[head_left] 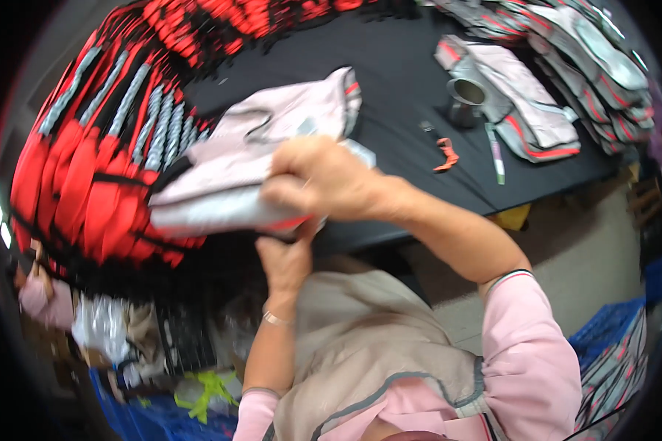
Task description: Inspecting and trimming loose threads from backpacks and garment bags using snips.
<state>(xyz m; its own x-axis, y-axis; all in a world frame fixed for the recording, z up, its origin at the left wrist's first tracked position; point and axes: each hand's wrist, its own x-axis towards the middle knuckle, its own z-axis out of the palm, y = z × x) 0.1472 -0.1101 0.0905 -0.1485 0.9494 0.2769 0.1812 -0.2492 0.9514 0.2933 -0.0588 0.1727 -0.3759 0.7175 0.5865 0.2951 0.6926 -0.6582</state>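
Two hands meet on one pale pink and grey fabric piece [250, 158] with red trim, held above the near edge of the black tabletop [397, 81]. The right hand [324, 184] lies on top of it, fingers curled and clamped on its lower right corner. The left hand [287, 261] comes up from below, its fingers closed on the underside of the same corner; a thin bracelet [276, 318] sits on that wrist.

To the left, a large stack of red and black fabric pieces [88, 169] with grey patterned strips spreads along the tabletop, touching the held piece. At the far right lies a pile of grey and pink pieces [566, 59]. Near it stand a small metal cup [467, 99], a pen [496, 154] and an orange scrap [446, 154]. Blue crates [603, 331] sit on the floor at the lower right.
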